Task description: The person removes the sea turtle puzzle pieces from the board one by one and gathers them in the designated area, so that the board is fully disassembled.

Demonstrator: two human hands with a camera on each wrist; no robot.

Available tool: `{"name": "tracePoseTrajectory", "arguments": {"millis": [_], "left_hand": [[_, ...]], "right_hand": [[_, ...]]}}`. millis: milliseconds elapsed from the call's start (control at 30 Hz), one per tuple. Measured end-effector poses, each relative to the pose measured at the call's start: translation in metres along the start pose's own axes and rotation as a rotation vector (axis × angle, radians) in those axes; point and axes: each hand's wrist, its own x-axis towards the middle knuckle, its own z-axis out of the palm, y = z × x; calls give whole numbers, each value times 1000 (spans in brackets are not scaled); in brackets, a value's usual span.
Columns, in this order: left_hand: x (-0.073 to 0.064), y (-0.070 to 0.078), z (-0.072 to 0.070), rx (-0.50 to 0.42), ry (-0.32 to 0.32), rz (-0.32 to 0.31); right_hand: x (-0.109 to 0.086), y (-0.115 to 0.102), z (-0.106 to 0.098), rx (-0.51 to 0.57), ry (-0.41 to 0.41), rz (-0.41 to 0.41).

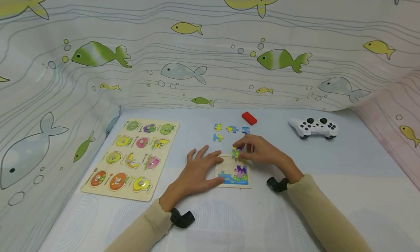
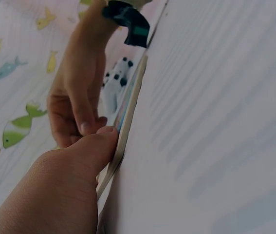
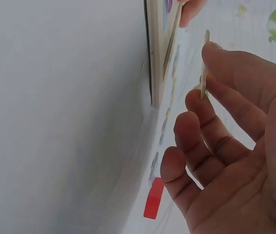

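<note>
A small square wooden puzzle board [image 1: 225,166] lies in front of me, with several pieces fitted along its bottom and right side. My left hand [image 1: 199,174] spreads its fingers over the board's left side; in the left wrist view its thumb [image 2: 96,146] lies against the board's edge. Above the board's upper right part, my right hand [image 1: 262,150] pinches a puzzle piece [image 1: 236,152] with green, yellow and purple on it. The right wrist view shows this thin piece [image 3: 204,73] edge-on between thumb and fingers, raised off the board.
Several loose puzzle pieces [image 1: 218,138] lie beyond the board, with a red block [image 1: 249,118] behind them. To the left is a larger wooden fruit board [image 1: 146,125]. A white game controller [image 1: 314,128] lies at the back right. Fish-printed cloth walls surround the table.
</note>
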Motion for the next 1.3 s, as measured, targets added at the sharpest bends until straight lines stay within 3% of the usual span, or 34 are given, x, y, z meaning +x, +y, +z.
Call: {"name": "tracePoseTrajectory", "arguments": {"millis": [433, 1300], "left_hand": [[0, 1, 0, 9, 14, 10], [0, 1, 1, 9, 9, 6]], "right_hand": [[21, 14, -3, -6, -4, 14], [52, 14, -1, -55, -32, 120]]}}
